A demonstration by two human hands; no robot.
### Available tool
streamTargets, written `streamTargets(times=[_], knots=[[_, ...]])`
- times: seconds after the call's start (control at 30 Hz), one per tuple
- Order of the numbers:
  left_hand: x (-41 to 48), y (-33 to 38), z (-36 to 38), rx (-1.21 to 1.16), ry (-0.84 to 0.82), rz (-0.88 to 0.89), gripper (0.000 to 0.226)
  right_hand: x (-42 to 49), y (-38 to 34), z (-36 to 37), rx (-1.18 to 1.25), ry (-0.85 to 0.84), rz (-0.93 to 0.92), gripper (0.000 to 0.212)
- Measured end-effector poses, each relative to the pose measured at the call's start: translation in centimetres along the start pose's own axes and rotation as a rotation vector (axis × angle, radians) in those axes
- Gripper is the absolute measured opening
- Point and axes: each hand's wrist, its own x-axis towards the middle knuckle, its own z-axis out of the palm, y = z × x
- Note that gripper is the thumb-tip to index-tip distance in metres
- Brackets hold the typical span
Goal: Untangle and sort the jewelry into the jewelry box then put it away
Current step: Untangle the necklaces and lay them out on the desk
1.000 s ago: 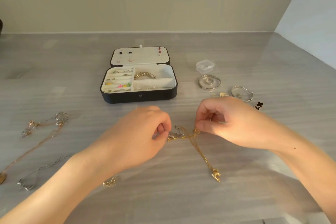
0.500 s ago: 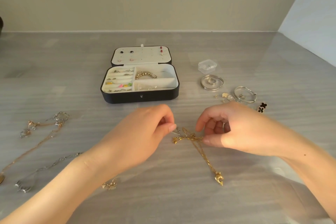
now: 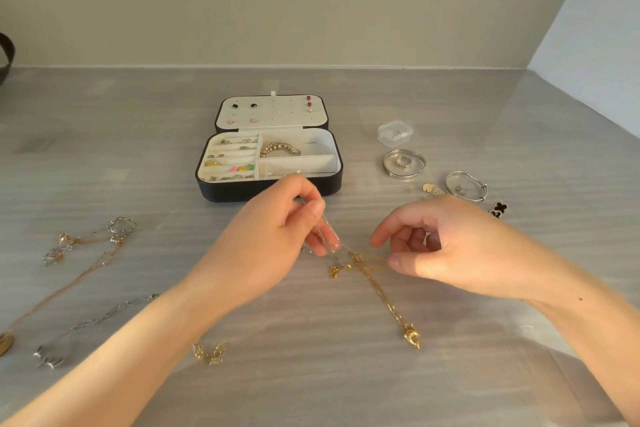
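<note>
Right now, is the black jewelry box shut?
No, the black jewelry box lies open, its white-lined lid folded back and the compartments exposed.

A dark object (image 3: 6, 57) and a gold pendant (image 3: 5, 343) are getting cut off at the left edge. The left hand (image 3: 273, 246) is hiding part of the front of the jewelry box (image 3: 225, 191), and its pinched silver chain (image 3: 329, 231) is blurring. The clear case (image 3: 395, 132) contents are looking too small to tell.
</note>
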Motion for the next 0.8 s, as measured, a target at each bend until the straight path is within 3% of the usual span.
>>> streamTargets(times=[0.17, 0.53, 0.7, 0.8], knots=[[1.0, -0.8, 0.8, 0.011, 0.089, -0.038, 0.016, 0.0, -0.1, 0.0, 0.017, 0.014, -0.004, 0.024], [1.6, -1.4, 1.6, 0.354, 0.208, 0.063, 0.01, 0.8, 0.1, 1.0, -0.135, 0.14, 0.035, 0.025], [1.5, -1.7, 1.3, 0.672, 0.328, 0.257, 0.008, 0.8, 0.5, 1.0, -0.125, 0.152, -0.016, 0.026], [0.8, -1.4, 1.0, 0.638, 0.242, 0.329, 0.011, 0.6, 0.6, 0.9, -0.182, 0.148, -0.046, 0.027]])
